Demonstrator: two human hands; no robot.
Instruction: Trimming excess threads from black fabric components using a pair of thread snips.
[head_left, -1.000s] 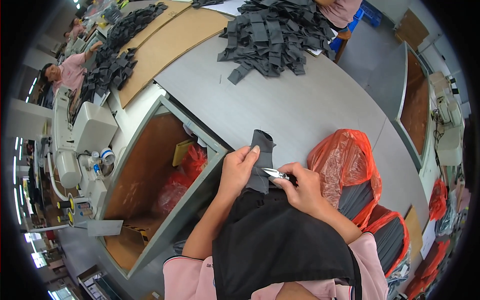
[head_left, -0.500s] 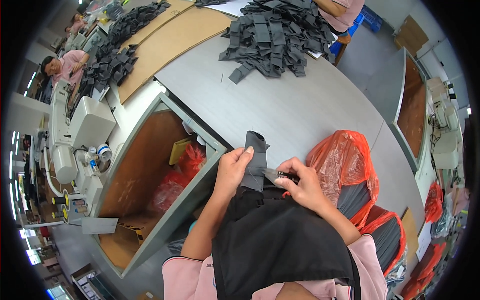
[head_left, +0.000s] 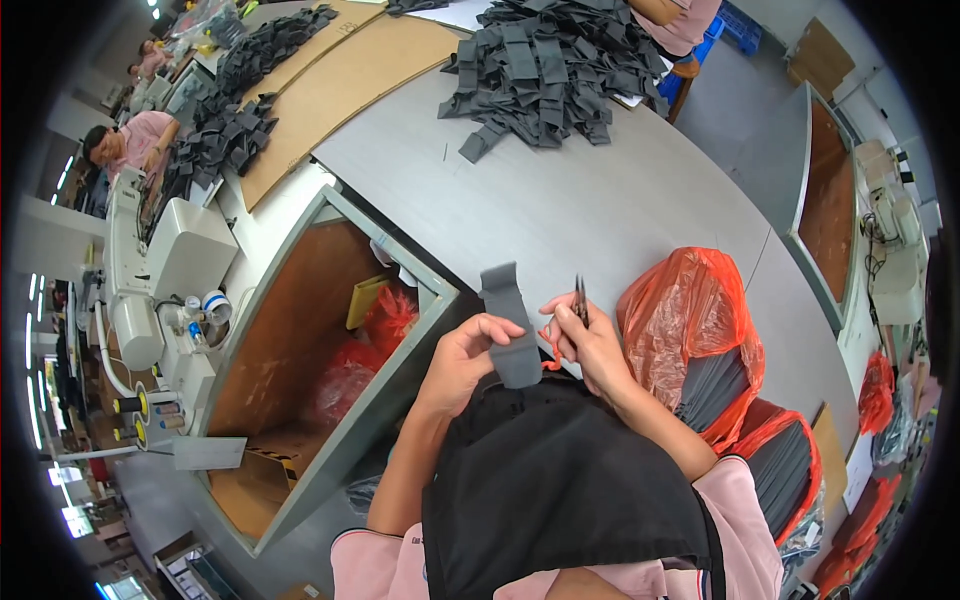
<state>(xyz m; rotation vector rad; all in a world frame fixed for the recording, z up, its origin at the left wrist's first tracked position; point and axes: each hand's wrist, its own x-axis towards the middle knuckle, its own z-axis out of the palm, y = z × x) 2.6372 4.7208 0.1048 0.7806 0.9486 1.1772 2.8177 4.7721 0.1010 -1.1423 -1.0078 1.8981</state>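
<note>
My left hand [head_left: 462, 362] grips a dark grey fabric piece [head_left: 508, 322], held upright at the near edge of the grey table [head_left: 560, 215]. My right hand [head_left: 590, 345] is beside it on the right and holds small thread snips [head_left: 579, 297] with the blades pointing up. The fingers of my right hand also touch the right edge of the fabric piece. A black apron [head_left: 560, 500] covers my lap below both hands.
A heap of grey fabric pieces [head_left: 550, 70] lies at the far side of the table. Orange plastic bags [head_left: 700, 330] with dark pieces stand at my right. An open wooden bin [head_left: 300, 370] with red bags is at my left. Sewing machine [head_left: 160, 270] and another person [head_left: 125, 145] far left.
The fabric piece has been lifted higher and turned more upright. My right hand has raised the snips off the fabric, blades now pointing up.
</note>
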